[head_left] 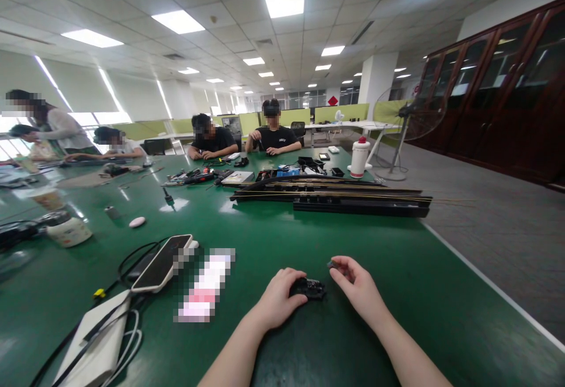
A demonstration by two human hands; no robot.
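On the green table (247, 340), my left hand (281, 300) grips a small black plastic housing (311, 289) by its left end. Light metallic-looking bits show along the upper side of the housing; its exact kind is unclear. Just to the right, my right hand (353, 284) pinches a small dark piece (331, 264) between thumb and fingers, too small to identify. That piece is apart from the housing, a short way above and right of it.
To my left lie a phone (161, 264), a white box-like device (95, 340) with cables, and a blurred-out strip (206, 287). Long black rails (362, 204) with thin rods cross the table ahead. Beyond are tools, a white bottle (359, 159) and several people.
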